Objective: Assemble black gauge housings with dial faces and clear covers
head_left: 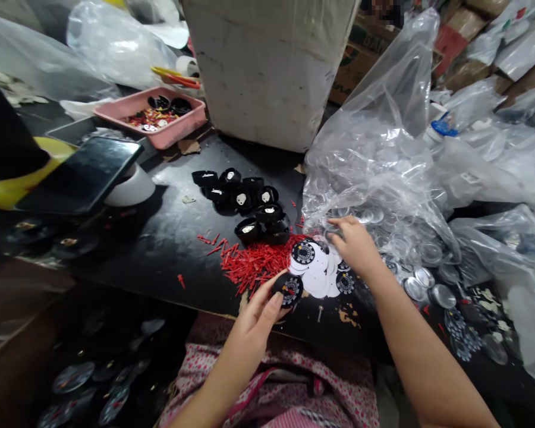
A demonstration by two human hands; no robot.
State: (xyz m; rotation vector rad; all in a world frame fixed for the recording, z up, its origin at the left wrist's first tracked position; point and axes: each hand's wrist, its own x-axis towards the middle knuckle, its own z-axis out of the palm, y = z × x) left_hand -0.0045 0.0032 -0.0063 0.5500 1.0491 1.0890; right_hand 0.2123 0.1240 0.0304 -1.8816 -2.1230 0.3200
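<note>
My left hand is closed around a small round black gauge, its printed dial and red pointer facing up. Over by the mouth of a clear plastic bag, my right hand has its fingers stretched out and apart; no held thing can be made out there. Round clear covers lie just beyond its fingertips. Between my hands is a spread pile of dial discs, mostly white side up, a few showing black printed faces. A heap of red pointers lies left of the discs, with several black gauge cases behind it.
A tall pale box stands at the back. The clear bag spreads over the right side. At the left are a pink tray of small parts and a propped phone. Finished-looking gauges lie in a dark space below left.
</note>
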